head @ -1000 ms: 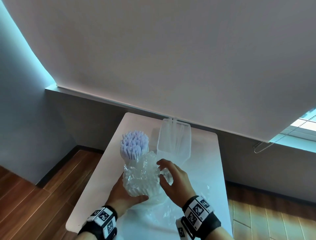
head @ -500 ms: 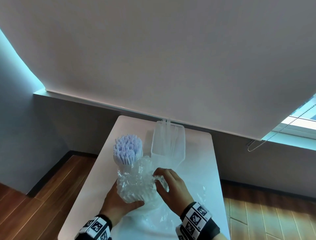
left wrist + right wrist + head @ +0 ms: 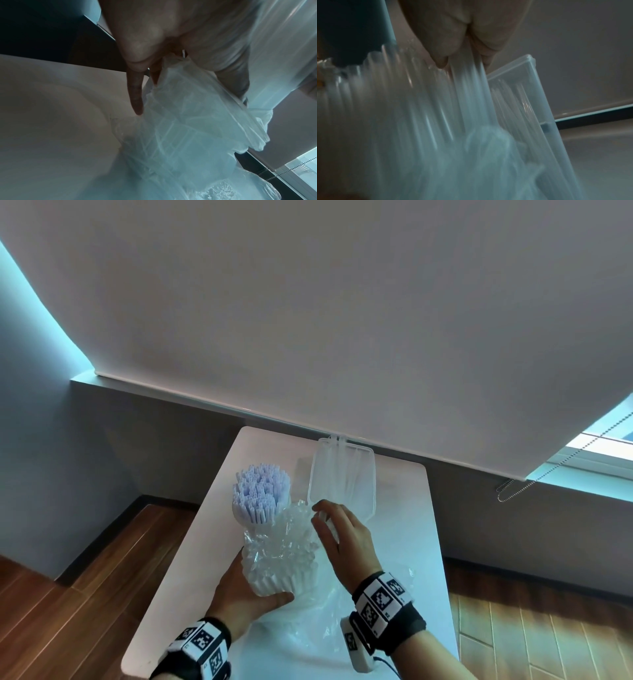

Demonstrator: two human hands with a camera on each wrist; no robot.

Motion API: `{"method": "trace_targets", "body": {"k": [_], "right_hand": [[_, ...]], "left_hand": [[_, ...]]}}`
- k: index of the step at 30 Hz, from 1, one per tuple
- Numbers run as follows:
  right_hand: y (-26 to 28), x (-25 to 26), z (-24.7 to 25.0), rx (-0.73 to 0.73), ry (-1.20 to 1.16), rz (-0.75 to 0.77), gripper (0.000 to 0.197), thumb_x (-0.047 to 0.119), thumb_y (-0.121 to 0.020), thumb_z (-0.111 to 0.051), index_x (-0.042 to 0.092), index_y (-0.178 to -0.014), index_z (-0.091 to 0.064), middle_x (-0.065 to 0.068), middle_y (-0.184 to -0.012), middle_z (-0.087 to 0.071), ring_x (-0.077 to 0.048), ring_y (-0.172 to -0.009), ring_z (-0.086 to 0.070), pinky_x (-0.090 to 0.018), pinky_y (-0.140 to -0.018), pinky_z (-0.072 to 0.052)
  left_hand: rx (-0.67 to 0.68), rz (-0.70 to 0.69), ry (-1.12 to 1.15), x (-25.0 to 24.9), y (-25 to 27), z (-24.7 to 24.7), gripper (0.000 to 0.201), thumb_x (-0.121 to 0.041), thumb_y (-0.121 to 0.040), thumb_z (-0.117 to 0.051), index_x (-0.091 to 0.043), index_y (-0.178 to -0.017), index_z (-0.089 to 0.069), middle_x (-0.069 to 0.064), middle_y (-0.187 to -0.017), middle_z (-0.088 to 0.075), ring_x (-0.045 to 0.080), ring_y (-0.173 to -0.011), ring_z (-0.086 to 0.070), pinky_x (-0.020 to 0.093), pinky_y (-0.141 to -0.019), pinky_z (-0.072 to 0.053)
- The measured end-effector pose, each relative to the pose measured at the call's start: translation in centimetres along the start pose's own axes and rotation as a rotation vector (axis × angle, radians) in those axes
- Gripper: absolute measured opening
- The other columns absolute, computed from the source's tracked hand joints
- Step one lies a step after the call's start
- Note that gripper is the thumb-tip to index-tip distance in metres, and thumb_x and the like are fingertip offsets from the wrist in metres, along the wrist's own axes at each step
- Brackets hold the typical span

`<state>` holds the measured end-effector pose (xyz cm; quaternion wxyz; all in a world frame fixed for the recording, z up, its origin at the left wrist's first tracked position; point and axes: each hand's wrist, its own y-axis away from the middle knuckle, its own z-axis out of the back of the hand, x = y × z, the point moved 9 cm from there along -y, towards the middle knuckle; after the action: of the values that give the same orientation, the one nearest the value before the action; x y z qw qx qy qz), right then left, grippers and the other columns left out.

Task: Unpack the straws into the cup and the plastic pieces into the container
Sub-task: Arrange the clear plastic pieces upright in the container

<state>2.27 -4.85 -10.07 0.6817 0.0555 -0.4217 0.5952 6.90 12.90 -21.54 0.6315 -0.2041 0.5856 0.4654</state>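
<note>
A cup of lilac straws [image 3: 262, 496] stands on the white table [image 3: 404, 542]. To its right stands a clear container [image 3: 342, 474], open at the top, with a few clear pieces inside. My left hand [image 3: 255, 589] grips from below a crinkled bag of clear plastic pieces [image 3: 279, 556], held upright in front of the cup. My right hand [image 3: 323, 517] hovers at the container's near edge. In the right wrist view its fingertips [image 3: 441, 63] pinch a few clear plastic pieces [image 3: 467, 81] beside the container [image 3: 532, 97]. The left wrist view shows the bag [image 3: 185, 115] in my palm.
Loose empty plastic wrap [image 3: 329, 621] lies on the table in front of me, under my right wrist. Behind the table are a wall ledge and a lowered white blind [image 3: 342, 302]. Wooden floor [image 3: 85, 594] lies on both sides of the narrow table.
My right hand closed on pieces at the bag's top, then lifted them away towards the container. The left hand kept holding the bag.
</note>
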Motion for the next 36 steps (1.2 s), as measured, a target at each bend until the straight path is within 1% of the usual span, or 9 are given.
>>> {"method": "trace_targets", "body": {"k": [5,13,17,22,27,29,32,34,36], "right_hand": [[-1.5,-0.1,1.8,-0.094,0.006,-0.008,0.016,0.016,-0.097,-0.058,0.018,-0.113,-0.060,0.005,-0.101,-0.066,-0.004,-0.085,-0.061,-0.014,-0.075,-0.049],[-4.7,0.6,4.7,-0.103,0.047,0.095,0.022,0.016,-0.094,-0.061,0.010,-0.116,-0.061,0.000,-0.092,-0.065,-0.010,-0.077,-0.064,-0.024,-0.070,-0.053],[-7.4,1.6,8.7,-0.174,0.065,0.102,0.021,0.022,-0.094,-0.062,0.013,-0.113,-0.061,0.002,-0.089,-0.068,-0.005,-0.076,-0.064,-0.008,-0.074,-0.047],[-11.5,3.2,15.2,-0.310,0.002,0.109,0.021,0.036,-0.094,-0.059,0.028,-0.114,-0.059,0.005,-0.090,-0.070,-0.014,-0.076,-0.071,-0.038,-0.073,-0.058],[-15.0,4.5,18.9,-0.434,0.059,0.205,0.022,0.032,-0.095,-0.060,0.020,-0.114,-0.061,0.004,-0.090,-0.070,-0.016,-0.078,-0.070,-0.037,-0.074,-0.057],[-16.5,3.0,17.8,-0.374,0.014,0.187,0.022,0.034,-0.096,-0.059,0.023,-0.115,-0.059,0.004,-0.093,-0.067,-0.018,-0.080,-0.070,-0.041,-0.076,-0.056],[-17.6,0.2,13.7,-0.193,0.065,0.114,0.023,0.029,-0.095,-0.059,0.019,-0.116,-0.060,0.003,-0.096,-0.066,-0.018,-0.083,-0.067,-0.026,-0.082,-0.052],[-17.2,-2.9,8.9,0.079,0.199,0.000,0.034,0.034,-0.097,-0.055,0.020,-0.128,-0.055,-0.001,-0.116,-0.064,-0.020,-0.107,-0.061,-0.029,-0.097,-0.045],[-15.2,-7.0,4.0,0.444,0.360,-0.177,0.055,0.055,-0.096,-0.041,0.034,-0.146,-0.031,0.002,-0.154,-0.033,-0.026,-0.142,-0.028,-0.047,-0.113,-0.024]], "left_hand": [[-0.007,0.014,0.004,0.8,-0.3,0.0,0.085,-0.031,-0.041,-0.099,-0.047,-0.109,-0.049,-0.023,-0.113,-0.062,0.000,-0.107,-0.059,0.025,-0.096,-0.044],[-0.013,0.049,0.019,1.8,-0.5,0.1,0.090,-0.038,-0.037,-0.099,-0.044,-0.113,-0.052,-0.019,-0.113,-0.066,0.001,-0.107,-0.061,0.028,-0.100,-0.046],[0.004,0.040,0.022,1.6,-0.6,0.0,0.090,-0.039,-0.039,-0.099,-0.044,-0.115,-0.052,-0.019,-0.114,-0.066,0.000,-0.109,-0.060,0.028,-0.100,-0.045],[0.002,0.035,-0.003,1.5,-0.6,0.1,0.096,-0.052,-0.034,-0.096,-0.042,-0.118,-0.050,-0.017,-0.115,-0.066,0.005,-0.109,-0.061,0.034,-0.103,-0.047],[-0.004,0.031,0.019,1.5,-0.7,0.0,0.092,-0.045,-0.035,-0.098,-0.043,-0.114,-0.052,-0.017,-0.113,-0.066,0.003,-0.108,-0.062,0.033,-0.102,-0.047],[-0.005,0.032,0.023,1.5,-0.8,0.0,0.090,-0.040,-0.037,-0.099,-0.042,-0.113,-0.053,-0.017,-0.111,-0.067,0.003,-0.107,-0.063,0.031,-0.100,-0.047],[-0.004,0.041,0.028,1.7,-0.8,0.0,0.094,-0.042,-0.035,-0.099,-0.039,-0.118,-0.054,-0.017,-0.112,-0.068,0.005,-0.108,-0.063,0.031,-0.101,-0.047],[-0.006,0.053,0.032,1.9,-0.8,0.0,0.100,-0.043,-0.034,-0.099,-0.037,-0.122,-0.052,-0.016,-0.114,-0.067,0.005,-0.109,-0.062,0.033,-0.103,-0.046],[-0.005,0.051,0.035,1.8,-0.7,-0.1,0.101,-0.040,-0.036,-0.100,-0.037,-0.124,-0.049,-0.017,-0.116,-0.064,0.003,-0.110,-0.060,0.029,-0.102,-0.044]]}}
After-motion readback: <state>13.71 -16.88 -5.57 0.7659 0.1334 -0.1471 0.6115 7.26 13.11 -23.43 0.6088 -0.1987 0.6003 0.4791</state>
